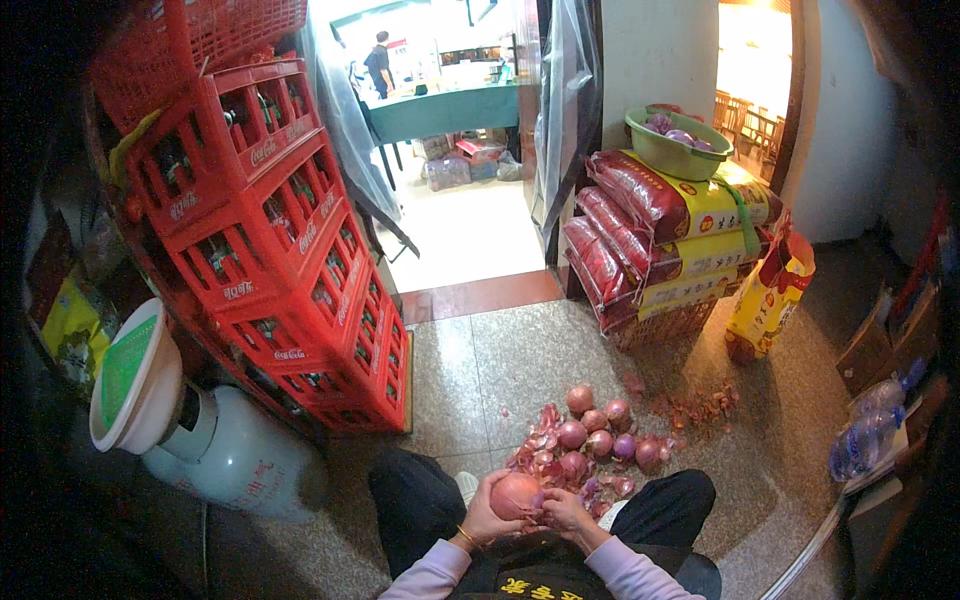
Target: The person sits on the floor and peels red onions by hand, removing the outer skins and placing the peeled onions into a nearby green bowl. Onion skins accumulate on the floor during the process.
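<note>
A large red onion is held above my lap. My left hand wraps around its left side and underside. The fingertips of my right hand pinch at the onion's right end, where purple skin shows; exactly what lies between them is partly hidden. Beyond my knees, several unpeeled onions lie in a cluster on the speckled floor tiles. Loose papery onion skins are scattered around and beneath them.
Red Coca-Cola crates with bottles are stacked at left, behind a gas cylinder topped by a white basin. Bulging sacks at right carry a green basin of peeled onions. A person stands beyond the doorway.
</note>
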